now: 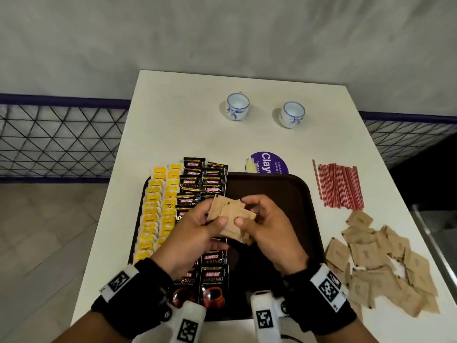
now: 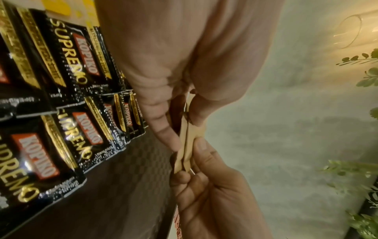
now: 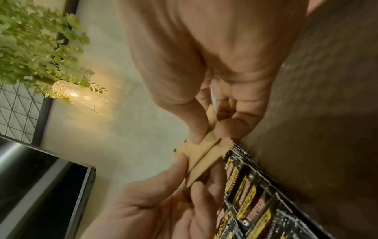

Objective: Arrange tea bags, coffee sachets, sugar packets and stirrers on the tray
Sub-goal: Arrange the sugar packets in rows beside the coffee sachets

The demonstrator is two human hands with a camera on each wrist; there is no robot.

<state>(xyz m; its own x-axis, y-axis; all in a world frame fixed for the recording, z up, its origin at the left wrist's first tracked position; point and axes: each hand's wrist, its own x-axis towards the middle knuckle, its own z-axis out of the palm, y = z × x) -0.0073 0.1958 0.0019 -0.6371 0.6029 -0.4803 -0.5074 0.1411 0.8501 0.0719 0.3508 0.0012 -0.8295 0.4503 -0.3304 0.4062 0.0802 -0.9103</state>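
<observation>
The head view looks steeply down from above the bench (image 1: 173,134), taking in both wrists and the whole tray (image 1: 291,194). Each wrist view sits very close behind its own grip, facing along the palm to the fingertips. All three share the sugar packets (image 1: 231,219) pinched between both grips and the coffee sachets (image 2: 67,90) beside them.

The black coffee sachets (image 1: 214,273) on the tray read "KOPIKO SUPREMO"; the purple round sticker (image 1: 270,162) on the table reads "Clay", partly hidden.

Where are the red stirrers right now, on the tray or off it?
Off it: the red stirrers lie on the white table, right of the tray.
</observation>
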